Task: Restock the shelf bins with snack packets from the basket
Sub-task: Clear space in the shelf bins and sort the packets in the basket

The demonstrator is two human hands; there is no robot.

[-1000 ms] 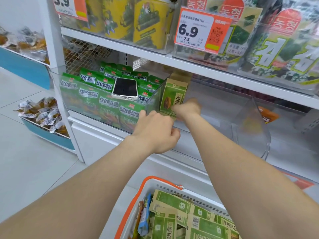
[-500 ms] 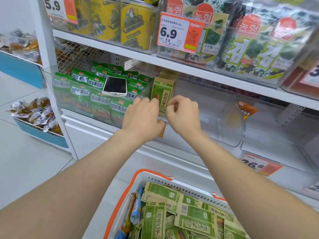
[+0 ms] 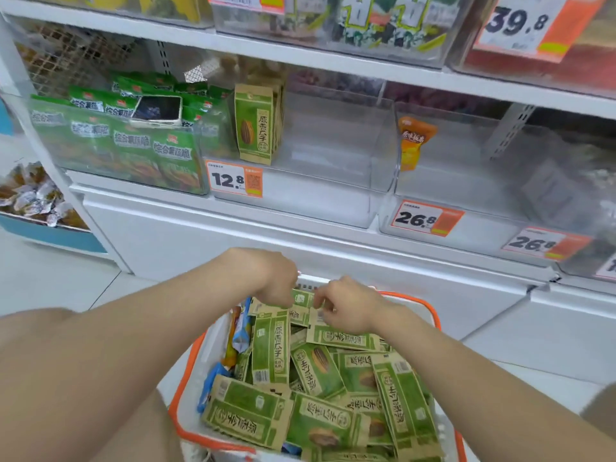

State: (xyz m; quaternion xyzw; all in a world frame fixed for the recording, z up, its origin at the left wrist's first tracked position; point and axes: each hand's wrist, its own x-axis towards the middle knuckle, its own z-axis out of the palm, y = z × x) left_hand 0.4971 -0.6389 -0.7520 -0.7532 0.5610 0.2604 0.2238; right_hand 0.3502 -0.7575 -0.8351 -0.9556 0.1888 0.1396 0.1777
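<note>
Over the far end of the basket (image 3: 195, 378), the left hand (image 3: 273, 278) and right hand (image 3: 346, 306) hang side by side, almost touching, fingers curled down onto the heaped snack packets (image 3: 270, 348). The left hand's fingertips are hidden under its knuckles. The right hand's blur against a packet's pale top edge. I cannot tell whether either hand has actually closed on a packet.

Nearer than the hands, the packets lie crisscross and fill the basket. They have green panels on kraft-brown paper, a striped seed picture, 原香瓜子 printed lengthwise, and barcodes on some. The frame cuts off the heap's near end.

Just left of the left hand, blue wrappers (image 3: 241, 331) stand wedged against the basket wall, their print unreadable.

Up beyond the hands, a clear bin (image 3: 333, 145) holds upright packets (image 3: 255, 125) of the same kind at its left end, above a price tag (image 3: 235, 179) reading 12.8.

Further left, green bags (image 3: 133, 145) reading 综合果蔬脆 fill another bin, with a phone (image 3: 158, 110) lying on top.
</note>
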